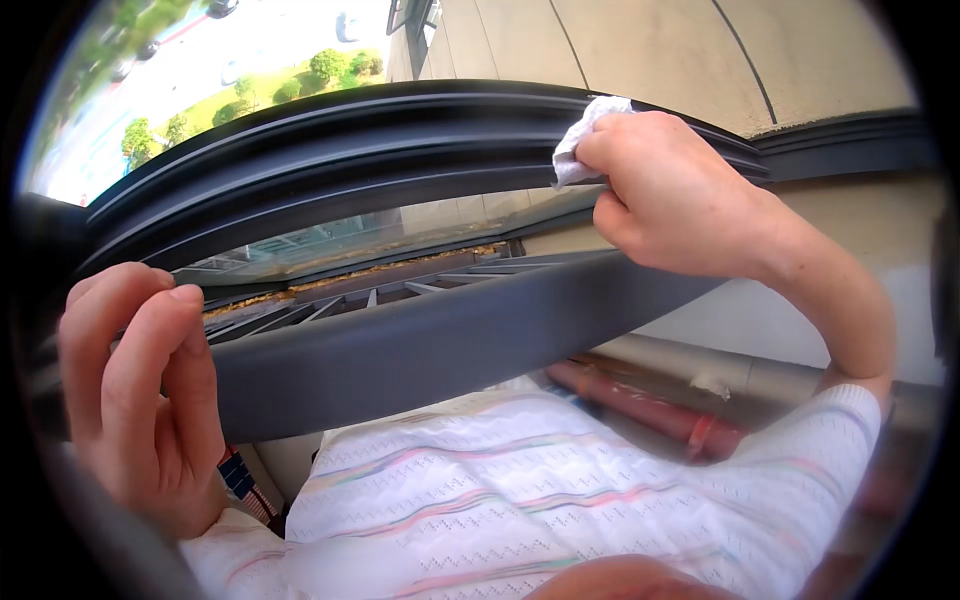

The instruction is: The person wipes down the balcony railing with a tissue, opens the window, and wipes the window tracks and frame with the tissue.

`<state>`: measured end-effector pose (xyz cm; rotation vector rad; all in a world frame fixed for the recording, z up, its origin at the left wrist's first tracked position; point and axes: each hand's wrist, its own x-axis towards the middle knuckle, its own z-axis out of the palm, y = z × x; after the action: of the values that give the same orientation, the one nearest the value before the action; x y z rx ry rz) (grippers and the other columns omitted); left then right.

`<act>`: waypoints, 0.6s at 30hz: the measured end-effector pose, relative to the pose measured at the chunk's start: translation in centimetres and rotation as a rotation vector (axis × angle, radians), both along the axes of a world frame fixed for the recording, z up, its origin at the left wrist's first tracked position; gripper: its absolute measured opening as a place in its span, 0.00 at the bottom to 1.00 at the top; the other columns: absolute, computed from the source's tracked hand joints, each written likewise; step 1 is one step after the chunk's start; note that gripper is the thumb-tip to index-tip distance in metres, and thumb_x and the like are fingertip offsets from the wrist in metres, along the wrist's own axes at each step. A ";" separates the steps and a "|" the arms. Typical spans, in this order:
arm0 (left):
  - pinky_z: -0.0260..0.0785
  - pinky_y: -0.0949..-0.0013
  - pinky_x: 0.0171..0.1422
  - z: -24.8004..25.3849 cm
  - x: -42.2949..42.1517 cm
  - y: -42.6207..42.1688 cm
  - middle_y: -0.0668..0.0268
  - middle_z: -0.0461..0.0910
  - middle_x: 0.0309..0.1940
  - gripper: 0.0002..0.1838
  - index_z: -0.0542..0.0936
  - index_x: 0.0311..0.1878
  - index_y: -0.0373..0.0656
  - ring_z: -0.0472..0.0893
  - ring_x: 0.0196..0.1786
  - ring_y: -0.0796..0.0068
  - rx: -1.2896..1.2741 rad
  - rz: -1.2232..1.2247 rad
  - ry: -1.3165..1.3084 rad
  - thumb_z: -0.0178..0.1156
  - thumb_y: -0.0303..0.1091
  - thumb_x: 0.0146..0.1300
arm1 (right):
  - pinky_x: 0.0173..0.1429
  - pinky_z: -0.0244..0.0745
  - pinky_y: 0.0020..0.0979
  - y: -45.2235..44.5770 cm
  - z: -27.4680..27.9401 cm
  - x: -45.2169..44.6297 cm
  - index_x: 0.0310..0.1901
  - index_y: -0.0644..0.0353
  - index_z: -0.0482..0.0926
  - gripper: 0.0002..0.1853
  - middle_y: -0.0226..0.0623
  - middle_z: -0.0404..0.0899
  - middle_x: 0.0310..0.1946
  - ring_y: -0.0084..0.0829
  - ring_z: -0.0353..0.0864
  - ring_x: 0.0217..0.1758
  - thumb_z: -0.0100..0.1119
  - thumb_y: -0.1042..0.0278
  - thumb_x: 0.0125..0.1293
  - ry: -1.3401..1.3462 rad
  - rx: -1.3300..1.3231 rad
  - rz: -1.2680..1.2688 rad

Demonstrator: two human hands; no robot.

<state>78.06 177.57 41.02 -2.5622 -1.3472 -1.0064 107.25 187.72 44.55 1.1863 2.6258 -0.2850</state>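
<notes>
My right hand [685,195] pinches a crumpled white tissue [578,150] against the right part of a dark window frame [350,145] with long grooves. The tissue touches the frame's ridged surface, and part of it is hidden behind my fingers. Over at the left, my left hand [145,380] is raised beside the frame's left end and a dark grey rail [450,345]. Its fingers are bent loosely and stand apart, with nothing seen between them. Whether its fingertips touch the frame, I cannot tell.
Below the frame lie a glass pane [380,235] and metal bars [400,290]. A red pipe [650,405] runs low behind the rail. Tan wall panels [660,50] rise at the upper right. Far below outside are bushes [325,65] and a bright road.
</notes>
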 end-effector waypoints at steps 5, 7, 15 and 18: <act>0.64 0.76 0.29 -2.2 -1.2 2.0 0.59 0.73 0.29 0.11 0.77 0.37 0.35 0.73 0.28 0.69 0.044 -0.071 -0.148 0.61 0.14 0.48 | 0.35 0.68 0.39 -0.3 0.3 -3.6 0.28 0.70 0.73 0.07 0.50 0.73 0.25 0.49 0.71 0.30 0.47 0.83 0.44 0.000 -0.106 -0.046; 0.61 0.78 0.24 -2.4 -1.0 2.3 0.61 0.74 0.26 0.11 0.78 0.34 0.34 0.72 0.24 0.73 0.092 -0.089 -0.199 0.61 0.13 0.46 | 0.32 0.66 0.34 -0.5 -0.8 -5.0 0.29 0.71 0.73 0.06 0.46 0.72 0.23 0.40 0.71 0.26 0.48 0.82 0.47 0.252 -0.087 0.077; 0.65 0.79 0.29 -3.6 -2.4 2.3 0.61 0.75 0.27 0.10 0.78 0.35 0.33 0.75 0.27 0.73 0.121 -0.139 -0.235 0.59 0.12 0.48 | 0.21 0.58 0.18 1.6 -1.1 -6.5 0.36 0.65 0.80 0.11 0.20 0.67 0.17 0.12 0.61 0.18 0.57 0.64 0.63 0.846 -0.777 -0.343; 0.65 0.81 0.28 -4.1 -2.5 2.5 0.63 0.75 0.27 0.09 0.78 0.35 0.34 0.76 0.27 0.78 0.125 -0.126 -0.320 0.59 0.13 0.50 | 0.21 0.58 0.17 2.3 -1.9 -5.8 0.40 0.63 0.80 0.11 0.22 0.68 0.19 0.12 0.59 0.18 0.58 0.63 0.63 0.988 -0.905 -0.341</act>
<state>75.57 180.10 36.90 -2.4963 -1.1488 -1.5260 101.40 190.03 42.67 1.2612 2.2636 -2.3007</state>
